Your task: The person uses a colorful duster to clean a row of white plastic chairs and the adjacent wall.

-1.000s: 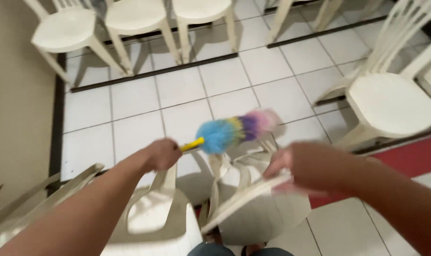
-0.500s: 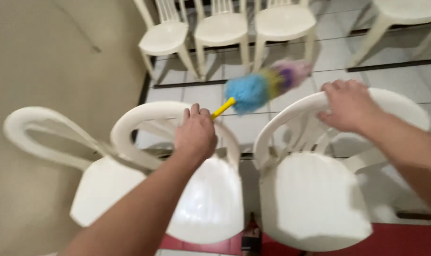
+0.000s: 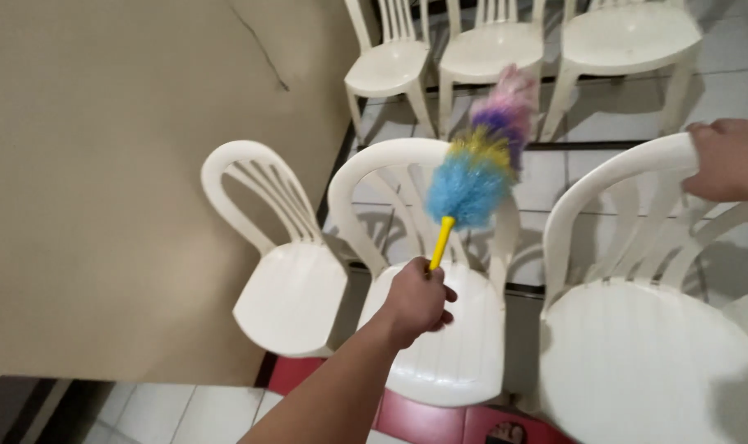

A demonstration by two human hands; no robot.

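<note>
A beige wall [image 3: 127, 164] is filling the left of the view, and a tiled floor [image 3: 555, 173] is running beyond the seating. Three white plastic chairs are standing in a near row: the left chair [image 3: 287, 288] beside the wall, the middle chair [image 3: 448, 345] next to it, and the right chair [image 3: 645, 362] closest to the camera. Three more chairs [image 3: 489, 45] are lining up in a far row, well apart from the near ones. A red strip of floor [image 3: 423, 415] is showing beneath the near seats.

The left hand [image 3: 417, 300] is closing fully around the yellow handle [image 3: 441, 242] of a duster [image 3: 481, 156], above the middle chair's seat. The duster is pointing up and away, tilted to the right, its blue, yellow, purple and pink head passing in front of the middle chair's backrest; whether it is touching the backrest cannot be told, and the tip is blurring.

The right hand [image 3: 731, 160] is gripping the top rail of the right chair's backrest, fingers curled over it.
</note>
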